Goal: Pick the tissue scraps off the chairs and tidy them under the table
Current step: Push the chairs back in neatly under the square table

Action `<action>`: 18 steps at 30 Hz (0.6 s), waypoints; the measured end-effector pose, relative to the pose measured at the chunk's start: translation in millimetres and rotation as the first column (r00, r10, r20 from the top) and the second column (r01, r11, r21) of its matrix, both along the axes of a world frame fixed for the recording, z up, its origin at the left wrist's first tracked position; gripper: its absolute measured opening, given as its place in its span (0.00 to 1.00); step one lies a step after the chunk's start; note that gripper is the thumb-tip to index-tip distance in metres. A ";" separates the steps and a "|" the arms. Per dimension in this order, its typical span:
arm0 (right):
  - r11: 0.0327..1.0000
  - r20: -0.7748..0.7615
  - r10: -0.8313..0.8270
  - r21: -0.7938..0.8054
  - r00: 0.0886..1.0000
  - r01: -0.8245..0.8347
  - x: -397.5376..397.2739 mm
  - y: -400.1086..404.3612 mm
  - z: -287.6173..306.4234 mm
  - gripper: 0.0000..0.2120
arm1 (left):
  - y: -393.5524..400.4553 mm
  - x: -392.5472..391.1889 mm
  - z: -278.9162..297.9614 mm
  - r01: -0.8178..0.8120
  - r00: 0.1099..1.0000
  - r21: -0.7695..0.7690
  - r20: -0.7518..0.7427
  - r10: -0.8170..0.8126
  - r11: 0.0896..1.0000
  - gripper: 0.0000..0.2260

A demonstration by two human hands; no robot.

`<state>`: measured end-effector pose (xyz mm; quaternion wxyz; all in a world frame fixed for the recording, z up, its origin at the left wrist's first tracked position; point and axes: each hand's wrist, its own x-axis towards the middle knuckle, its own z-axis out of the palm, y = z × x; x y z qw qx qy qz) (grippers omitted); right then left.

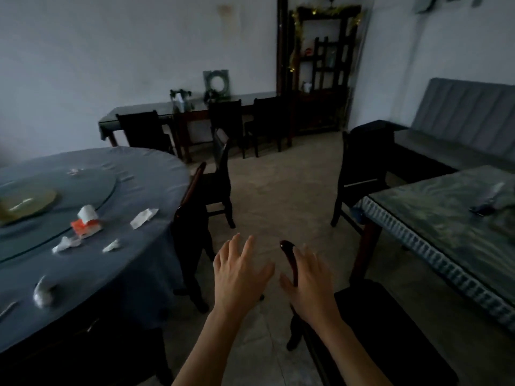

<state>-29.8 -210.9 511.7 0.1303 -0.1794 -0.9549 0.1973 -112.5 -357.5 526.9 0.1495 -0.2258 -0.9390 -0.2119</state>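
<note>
My left hand (239,277) hovers palm down with fingers spread, holding nothing, above the floor between two dark chairs. My right hand (309,285) is also spread and rests against the top rail of a dark wooden chair (384,338) at the lower right, whose seat looks bare. Another dark chair (192,246) stands tucked against the round table (133,274), which wears a blue cloth. White tissue scraps (143,217) lie on that table, with more tissue scraps (65,244) near an orange and white pack (85,227). No scraps show on the chair seats I can see.
A rectangular table (434,218) with a patterned cover stands at the right, with a dark chair (362,174) and a grey sofa (459,129) behind it. A third chair (220,174) faces the round table. A long side table (195,112) with chairs lines the far wall. Bare floor runs down the middle.
</note>
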 end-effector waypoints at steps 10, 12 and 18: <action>0.915 -0.002 -0.388 -0.119 0.922 0.385 -41.8 99.5 -25.5 0.33 | 150.7 -80.1 -13.6 0.334 0.933 -0.004 0.141 -0.330 0.943 0.31; 0.881 0.006 -0.462 -0.111 0.887 0.460 -37.6 114.6 -29.4 0.34 | 176.5 -81.8 -15.2 0.393 0.903 0.022 0.178 -0.390 0.919 0.30; 0.733 0.025 -0.665 -0.170 0.747 0.658 -19.4 139.4 -42.3 0.34 | 241.9 -74.1 -35.9 0.600 0.770 0.010 0.266 -0.581 0.800 0.32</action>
